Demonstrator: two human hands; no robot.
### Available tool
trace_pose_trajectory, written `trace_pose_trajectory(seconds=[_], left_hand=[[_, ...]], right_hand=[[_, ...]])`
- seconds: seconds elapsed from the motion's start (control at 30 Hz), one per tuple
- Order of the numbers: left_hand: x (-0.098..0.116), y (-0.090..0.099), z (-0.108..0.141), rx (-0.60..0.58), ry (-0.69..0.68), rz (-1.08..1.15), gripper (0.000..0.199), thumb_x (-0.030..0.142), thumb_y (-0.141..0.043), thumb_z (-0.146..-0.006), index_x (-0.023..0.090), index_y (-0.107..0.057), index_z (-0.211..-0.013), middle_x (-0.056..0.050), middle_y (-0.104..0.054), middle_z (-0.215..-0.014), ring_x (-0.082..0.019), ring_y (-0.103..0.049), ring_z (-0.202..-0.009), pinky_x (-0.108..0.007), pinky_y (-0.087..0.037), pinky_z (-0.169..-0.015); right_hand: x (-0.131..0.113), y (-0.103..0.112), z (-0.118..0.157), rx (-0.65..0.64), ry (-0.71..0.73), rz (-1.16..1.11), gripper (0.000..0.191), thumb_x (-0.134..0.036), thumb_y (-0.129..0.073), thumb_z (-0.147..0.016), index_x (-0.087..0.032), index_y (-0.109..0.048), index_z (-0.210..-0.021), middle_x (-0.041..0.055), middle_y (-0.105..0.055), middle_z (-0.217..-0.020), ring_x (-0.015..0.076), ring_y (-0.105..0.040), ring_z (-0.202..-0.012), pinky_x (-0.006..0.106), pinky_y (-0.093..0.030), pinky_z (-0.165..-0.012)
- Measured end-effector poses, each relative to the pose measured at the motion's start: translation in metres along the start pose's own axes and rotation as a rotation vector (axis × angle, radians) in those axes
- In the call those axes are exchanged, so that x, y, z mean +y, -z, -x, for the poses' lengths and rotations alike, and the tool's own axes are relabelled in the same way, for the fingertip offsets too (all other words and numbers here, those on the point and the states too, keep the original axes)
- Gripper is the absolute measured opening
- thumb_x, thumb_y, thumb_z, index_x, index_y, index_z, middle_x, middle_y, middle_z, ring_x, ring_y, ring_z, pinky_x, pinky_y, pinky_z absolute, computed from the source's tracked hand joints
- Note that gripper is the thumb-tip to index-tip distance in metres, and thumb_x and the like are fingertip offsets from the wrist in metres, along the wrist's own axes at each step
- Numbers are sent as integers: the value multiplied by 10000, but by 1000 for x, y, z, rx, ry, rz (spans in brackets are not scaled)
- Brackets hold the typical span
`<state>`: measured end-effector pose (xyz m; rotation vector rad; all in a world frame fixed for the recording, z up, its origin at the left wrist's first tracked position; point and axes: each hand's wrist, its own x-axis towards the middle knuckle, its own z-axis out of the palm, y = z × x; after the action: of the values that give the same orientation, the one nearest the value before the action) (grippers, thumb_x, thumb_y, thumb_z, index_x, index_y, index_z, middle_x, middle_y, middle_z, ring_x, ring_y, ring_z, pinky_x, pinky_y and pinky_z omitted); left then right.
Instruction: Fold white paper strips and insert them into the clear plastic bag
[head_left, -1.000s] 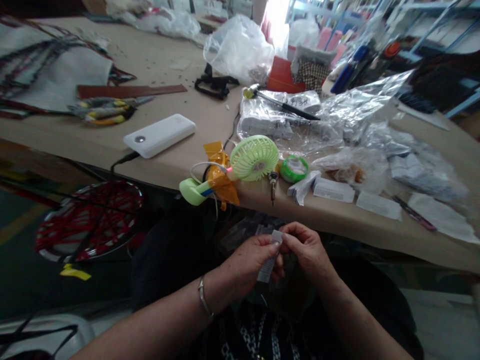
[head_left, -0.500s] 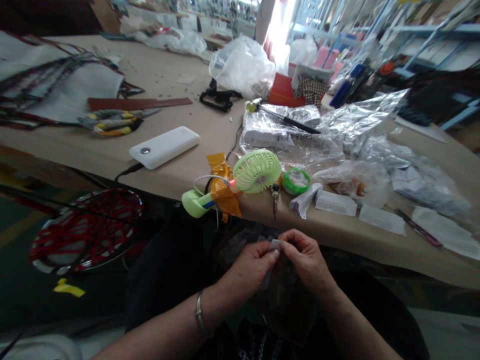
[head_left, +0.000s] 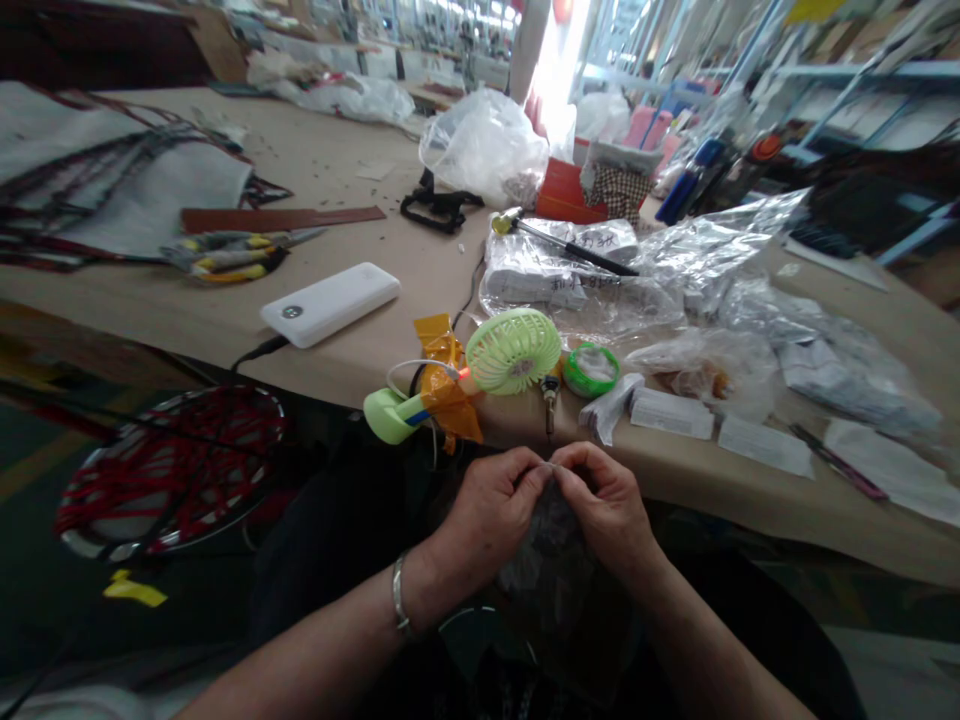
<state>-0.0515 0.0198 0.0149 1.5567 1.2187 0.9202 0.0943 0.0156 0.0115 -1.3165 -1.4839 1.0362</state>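
Note:
My left hand (head_left: 499, 505) and my right hand (head_left: 604, 500) meet fingertip to fingertip just in front of the table edge. Both are closed in a pinch, and what sits between the fingertips is too small to make out. Right above them a metal-tipped tool (head_left: 550, 400) points down over the edge. Left of that tool is a green fan (head_left: 514, 350), held by orange tape (head_left: 448, 390). A green round container (head_left: 591, 369) with whitish content stands to the tool's right, beside folded white paper strips (head_left: 611, 405) and a stack of labels (head_left: 671, 411).
A white power bank (head_left: 331, 303), pliers (head_left: 232, 255) and a brown strip (head_left: 281, 218) lie on the table (head_left: 330, 375) at left. Clear plastic bags (head_left: 585, 295) with a screwdriver (head_left: 566, 243) are behind the fan. Pink tweezers (head_left: 840, 462) lie at right. A red-wrapped round frame (head_left: 172, 475) stands below left.
Both hands have moved slightly up toward the table edge, and their fingertips have come together. The small white piece seen between them earlier is now hidden or barely visible.

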Motion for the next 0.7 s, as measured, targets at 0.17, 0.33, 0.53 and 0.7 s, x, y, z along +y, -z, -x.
trace_pose_trajectory(seconds=[0.17,0.33,0.53,0.7], left_hand=[[-3,1,-3,-4,-50,-57,241,261,-438,-861,146,-584,-707,21,-549,-623,-87,-482,-583,-198,-357,-553],[-4,3,-7,-27,-59,-115,264,269,-403,-877,151,-563,-703,24,-527,-618,-89,-462,-575,-205,-339,-542],[-6,4,-10,-35,-90,-139,278,290,-386,-888,157,-558,-715,27,-518,-626,-89,-456,-579,-206,-331,-546],[-5,5,-13,-17,-95,-147,280,287,-397,-880,159,-545,-679,33,-498,-597,-87,-448,-556,-204,-324,-532]], right_hand=[[2,0,-4,25,38,66,74,-227,-539,-780,-174,-561,-734,-15,-553,-683,109,-490,-615,215,-405,-585],[5,-1,-7,50,73,112,54,-211,-530,-781,-178,-559,-749,-22,-549,-672,105,-487,-600,210,-403,-574],[7,0,-9,69,96,167,55,-205,-524,-790,-181,-560,-755,-24,-540,-661,104,-485,-597,208,-397,-569],[6,0,-11,81,96,171,61,-211,-518,-798,-185,-553,-755,-27,-524,-640,100,-469,-570,210,-390,-554]])
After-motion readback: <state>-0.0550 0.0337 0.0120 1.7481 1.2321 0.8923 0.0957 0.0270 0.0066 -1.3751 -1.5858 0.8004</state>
